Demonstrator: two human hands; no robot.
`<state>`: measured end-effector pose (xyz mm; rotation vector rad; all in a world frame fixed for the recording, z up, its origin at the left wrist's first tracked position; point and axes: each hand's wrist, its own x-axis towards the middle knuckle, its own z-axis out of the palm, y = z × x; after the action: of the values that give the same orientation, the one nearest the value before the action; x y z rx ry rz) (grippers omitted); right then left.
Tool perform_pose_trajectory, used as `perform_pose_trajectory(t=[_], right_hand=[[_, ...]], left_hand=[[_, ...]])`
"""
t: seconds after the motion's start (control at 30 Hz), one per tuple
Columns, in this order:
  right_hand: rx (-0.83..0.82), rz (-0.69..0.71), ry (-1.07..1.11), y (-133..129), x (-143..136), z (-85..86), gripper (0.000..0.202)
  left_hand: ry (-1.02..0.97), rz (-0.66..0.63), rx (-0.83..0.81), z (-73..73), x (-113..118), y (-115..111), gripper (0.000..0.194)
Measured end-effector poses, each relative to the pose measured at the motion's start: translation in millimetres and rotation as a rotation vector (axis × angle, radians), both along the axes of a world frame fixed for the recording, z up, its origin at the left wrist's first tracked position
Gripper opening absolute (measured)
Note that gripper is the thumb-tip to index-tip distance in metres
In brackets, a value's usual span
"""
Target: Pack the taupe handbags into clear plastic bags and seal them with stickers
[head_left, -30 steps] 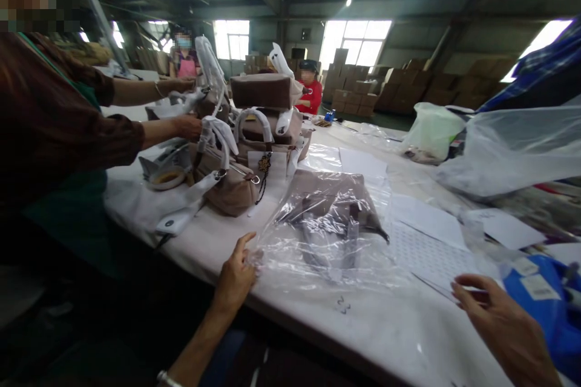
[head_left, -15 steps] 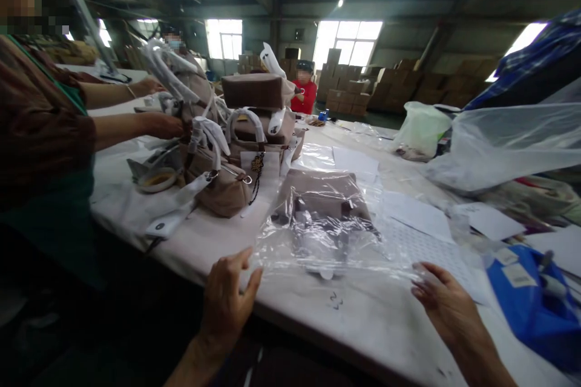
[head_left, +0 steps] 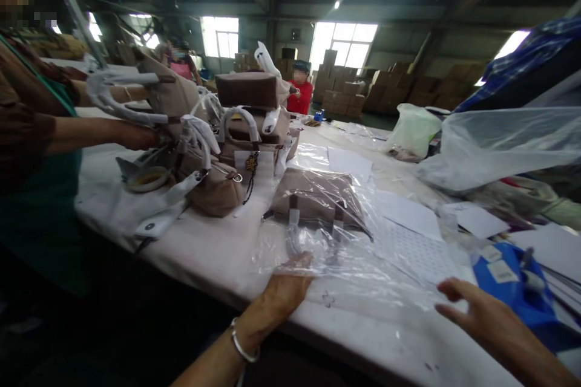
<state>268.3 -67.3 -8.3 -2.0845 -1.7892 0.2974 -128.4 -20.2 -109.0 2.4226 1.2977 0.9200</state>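
A taupe handbag (head_left: pixel 313 193) lies inside a clear plastic bag (head_left: pixel 372 257), its wrapped handles pointing toward me. My left hand (head_left: pixel 288 284) is at the bag's near edge beside those handles. Its fingers are curled together partly beneath the plastic, and what they grip is hidden. To the right, my right hand (head_left: pixel 472 308) hovers over the table (head_left: pixel 363 326), thumb and fingers apart, with nothing in it. A metal bangle (head_left: pixel 242 341) circles my left wrist.
Several taupe handbags (head_left: pixel 213 187) with wrapped handles are piled at left. A co-worker's hand (head_left: pixel 140 133) is among them. Paper sheets (head_left: pixel 408 214), a blue object (head_left: pixel 512 296) and translucent plastic (head_left: pixel 499 145) lie at right. The table's near edge runs below my hands.
My left hand has moved right, to the handbag's handles. My right hand has left the plastic edge and opened. The handbag's handles show more clearly. The co-worker has shifted a handbag left.
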Motion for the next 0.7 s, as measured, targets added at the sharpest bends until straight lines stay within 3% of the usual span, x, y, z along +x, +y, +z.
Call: perform_pose_trajectory(t=[0.1, 0.13, 0.17, 0.23, 0.33, 0.43, 0.53, 0.7], right_hand=[[-0.39, 0.053, 0.145, -28.5, -34.1, 5.4, 0.029], [-0.424, 0.117, 0.211, -35.2, -55.4, 8.1, 0.029], [-0.4, 0.237, 0.272, -38.9, -79.5, 10.4, 0.028], [-0.2, 0.43, 0.291, -36.2, -128.8, 10.9, 0.021], [-0.008, 0.611, 0.185, -16.9, -181.3, -2.3, 0.027], [-0.094, 0.645, -0.035, -2.2, -196.5, -22.2, 0.025], [-0.225, 0.668, -0.15, -1.2, -192.1, -31.6, 0.013], [-0.254, 0.7, -0.097, -8.2, -184.5, -17.3, 0.012]], left_hand=[[0.075, -0.004, -0.048, 6.1, 0.7, -11.0, 0.04], [0.111, -0.02, -0.069, 10.2, 1.0, -13.3, 0.044], [0.149, -0.044, -0.091, 14.6, 1.2, -14.7, 0.039], [0.213, -0.114, -0.141, 22.3, 0.9, -15.4, 0.015], [0.28, -0.224, -0.146, 27.7, -3.3, -16.2, 0.02], [0.31, -0.277, -0.103, 27.9, -9.8, -17.9, 0.013], [0.275, -0.246, -0.178, 26.9, -10.1, -14.3, 0.018], [0.199, -0.22, -0.167, 24.3, 4.4, -4.0, 0.02]])
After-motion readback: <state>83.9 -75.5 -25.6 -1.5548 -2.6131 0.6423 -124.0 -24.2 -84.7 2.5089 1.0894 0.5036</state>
